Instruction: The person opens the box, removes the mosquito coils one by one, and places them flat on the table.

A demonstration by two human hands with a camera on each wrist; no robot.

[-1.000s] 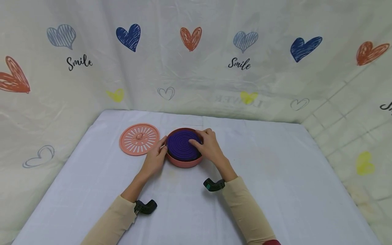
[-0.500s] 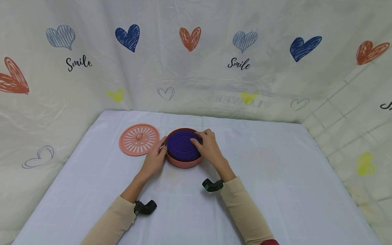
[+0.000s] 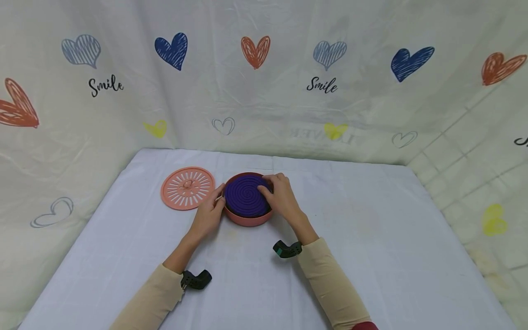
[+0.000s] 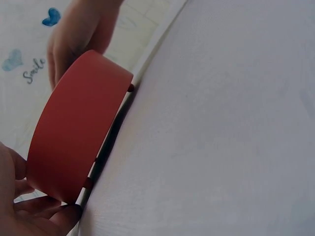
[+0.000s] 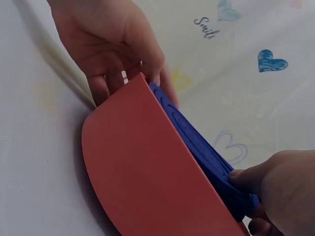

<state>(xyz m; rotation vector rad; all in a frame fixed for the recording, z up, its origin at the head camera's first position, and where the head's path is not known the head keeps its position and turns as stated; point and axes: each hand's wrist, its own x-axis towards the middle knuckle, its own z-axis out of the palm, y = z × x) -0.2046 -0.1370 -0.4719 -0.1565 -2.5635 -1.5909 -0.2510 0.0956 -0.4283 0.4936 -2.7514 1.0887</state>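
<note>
A round coral-red mosquito coil holder [image 3: 247, 222] stands on the table, with feet visible under it in the left wrist view. Inside it lies a purple mosquito coil [image 3: 245, 196], its surface close to the rim and, in the right wrist view, raised a little at the right side. My left hand [image 3: 207, 214] grips the holder's left side, thumb near the rim. On the opposite side, my right hand [image 3: 283, 197] pinches the coil's edge, thumb on top [image 5: 248, 179] and fingertips partly hidden beneath. Whether more coils lie underneath cannot be seen.
A coral slotted lid [image 3: 187, 188] lies flat to the left of the holder, close by the left hand's fingers. White cloth [image 3: 371, 238] covers the table. A curtain [image 3: 264, 101] printed with hearts hangs behind the far edge.
My right thumb has shifted slightly to the right on the coil, toward its edge. The left hand, holder and lid have stayed in place.
</note>
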